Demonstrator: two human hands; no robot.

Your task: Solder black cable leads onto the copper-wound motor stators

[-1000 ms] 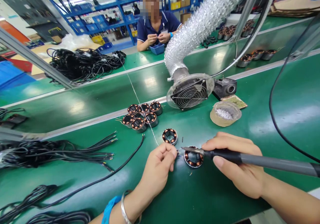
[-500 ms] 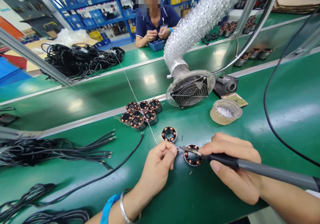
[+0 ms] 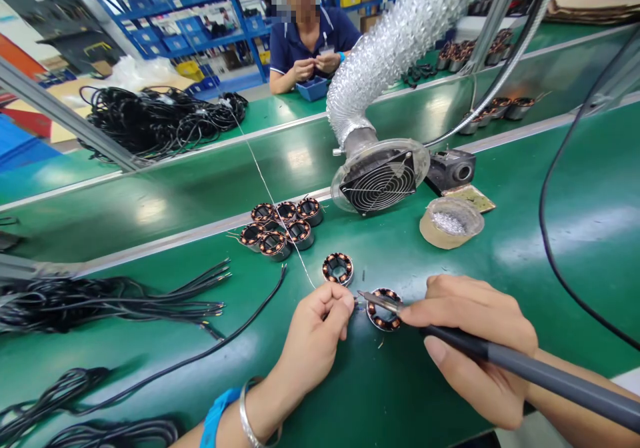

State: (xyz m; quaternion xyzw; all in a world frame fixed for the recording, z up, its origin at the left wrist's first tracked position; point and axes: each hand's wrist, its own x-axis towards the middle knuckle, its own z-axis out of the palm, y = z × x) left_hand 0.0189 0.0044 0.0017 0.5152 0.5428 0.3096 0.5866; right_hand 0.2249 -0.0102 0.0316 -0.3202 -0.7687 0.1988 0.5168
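Observation:
My left hand (image 3: 316,335) is closed in a pinch on a thin solder wire (image 3: 264,176) that runs down from the far bench. Small wire ends stick out past its fingertips. In my right hand (image 3: 480,345) is a soldering iron (image 3: 550,372) with a grey-black handle. The iron's tip points left, at the wire ends by my left fingertips; whether they touch is unclear. Beneath the iron's metal shaft lies a motor stator (image 3: 385,326) with copper windings. A second stator (image 3: 329,268) sits just behind my left hand.
Several stators (image 3: 274,251) stand grouped behind. A fume duct with a fan grille (image 3: 383,185) hangs over the bench, left of a paper tub (image 3: 447,235) and a black stand (image 3: 453,170). Black cables (image 3: 125,301) lie at left. Across the bench sits a co-worker (image 3: 315,41).
My right hand and the iron's handle have shifted slightly right and down, while the tip stays near my left fingertips. The hanging black cable at right has swung rightward. My left hand is nearly still.

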